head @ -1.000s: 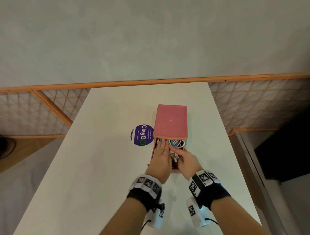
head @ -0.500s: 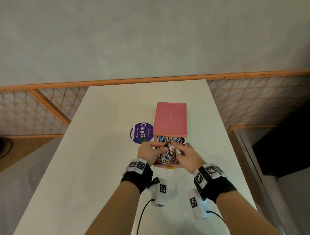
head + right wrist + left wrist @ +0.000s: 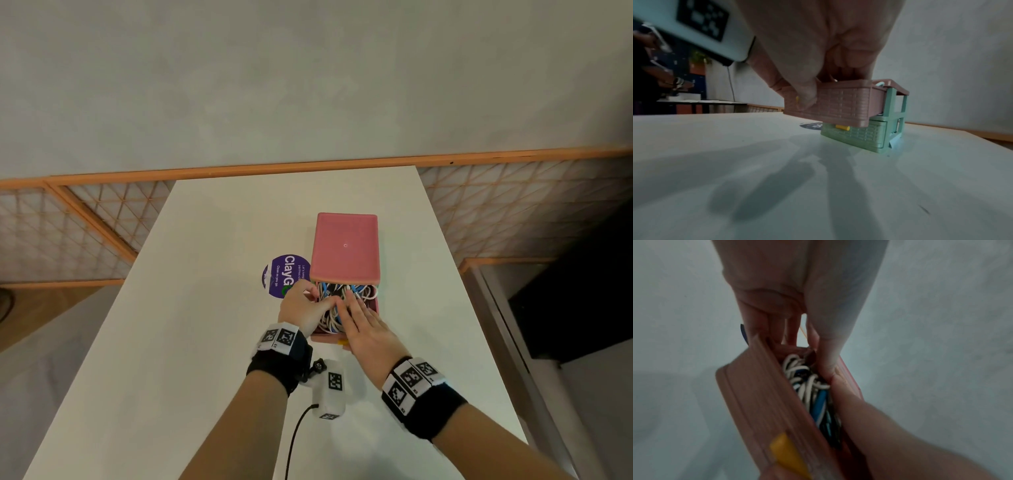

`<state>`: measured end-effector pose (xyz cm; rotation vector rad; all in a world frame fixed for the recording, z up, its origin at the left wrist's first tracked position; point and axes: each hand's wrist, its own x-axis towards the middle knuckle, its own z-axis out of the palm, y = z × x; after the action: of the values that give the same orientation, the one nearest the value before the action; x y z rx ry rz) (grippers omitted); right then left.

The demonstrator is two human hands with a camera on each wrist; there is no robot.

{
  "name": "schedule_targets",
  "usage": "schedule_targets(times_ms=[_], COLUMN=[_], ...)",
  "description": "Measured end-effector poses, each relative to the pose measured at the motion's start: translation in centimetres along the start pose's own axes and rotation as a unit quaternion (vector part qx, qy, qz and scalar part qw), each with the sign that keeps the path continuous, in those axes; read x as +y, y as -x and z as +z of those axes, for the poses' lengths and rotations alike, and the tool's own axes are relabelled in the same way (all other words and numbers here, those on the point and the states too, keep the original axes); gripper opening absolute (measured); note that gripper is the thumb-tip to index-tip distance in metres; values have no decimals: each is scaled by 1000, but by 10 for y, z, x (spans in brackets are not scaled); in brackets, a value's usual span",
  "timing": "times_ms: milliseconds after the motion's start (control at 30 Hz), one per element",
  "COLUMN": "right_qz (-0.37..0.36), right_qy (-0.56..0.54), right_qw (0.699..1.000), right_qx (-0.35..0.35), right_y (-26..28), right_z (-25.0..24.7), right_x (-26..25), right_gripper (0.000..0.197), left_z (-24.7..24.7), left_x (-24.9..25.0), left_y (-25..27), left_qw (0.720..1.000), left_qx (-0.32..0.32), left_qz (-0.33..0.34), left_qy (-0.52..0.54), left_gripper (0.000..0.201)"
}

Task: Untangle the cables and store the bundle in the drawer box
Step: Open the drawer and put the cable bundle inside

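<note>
The pink top drawer (image 3: 342, 337) of the small drawer box (image 3: 346, 246) stands pulled out toward the person, and the bundle of white, blue and black cables (image 3: 337, 301) lies inside it, heaped to about rim height. The right hand (image 3: 364, 329) lies flat over the near part of the bundle with fingers straight, pressing down on the cables; in the right wrist view its thumb (image 3: 805, 95) rests against the drawer's front wall beside the yellow pull tab (image 3: 797, 99). The left hand (image 3: 301, 310) sits at the drawer's left wall, level with the right hand's fingertips; its fingers are curled at the rim, and whether they pinch the wall or a cable cannot be told for certain from any view. Judged risks: beyond the right hand's fingertips, toward the box opening, loops and a metal-tipped plug (image 3: 354, 293) stand proud of the rim, and they would likely catch on the pink top panel if the drawer were pushed home, jamming it or dragging a loop out over the side. The bundle looks springy and may rise again once the flat hand lifts. Pressure falls on the overhanging front of the drawer, which hangs clear of the table (image 3: 205, 308) above the closed green lower drawer (image 3: 855, 134); a heavy push could tip the light box forward or slide it. Fingers at the left wall risk being nipped on closing.
</note>
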<state>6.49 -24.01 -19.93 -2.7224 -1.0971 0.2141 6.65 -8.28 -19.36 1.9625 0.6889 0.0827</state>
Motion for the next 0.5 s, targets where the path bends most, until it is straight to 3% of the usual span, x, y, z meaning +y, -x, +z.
schedule_targets(times_ms=[133, 267, 400, 500], right_qz=[3, 9, 22, 25], right_qy=[-32, -33, -25, 0], right_qw=[997, 996, 999, 999], right_qx=[-73, -80, -37, 24], right_y=[-10, -18, -13, -4], right_z=[-13, -15, -9, -4], right_x=[4, 3, 0, -2], right_gripper=[76, 77, 75, 80], left_z=[-3, -7, -6, -2], left_x=[3, 5, 9, 15], left_y=[-9, -21, -23, -20], left_qw=[999, 998, 997, 996], left_qx=[-33, -32, -42, -11], left_qz=[-7, -58, -61, -57], left_qy=[11, 11, -35, -71], left_gripper=[27, 42, 43, 29])
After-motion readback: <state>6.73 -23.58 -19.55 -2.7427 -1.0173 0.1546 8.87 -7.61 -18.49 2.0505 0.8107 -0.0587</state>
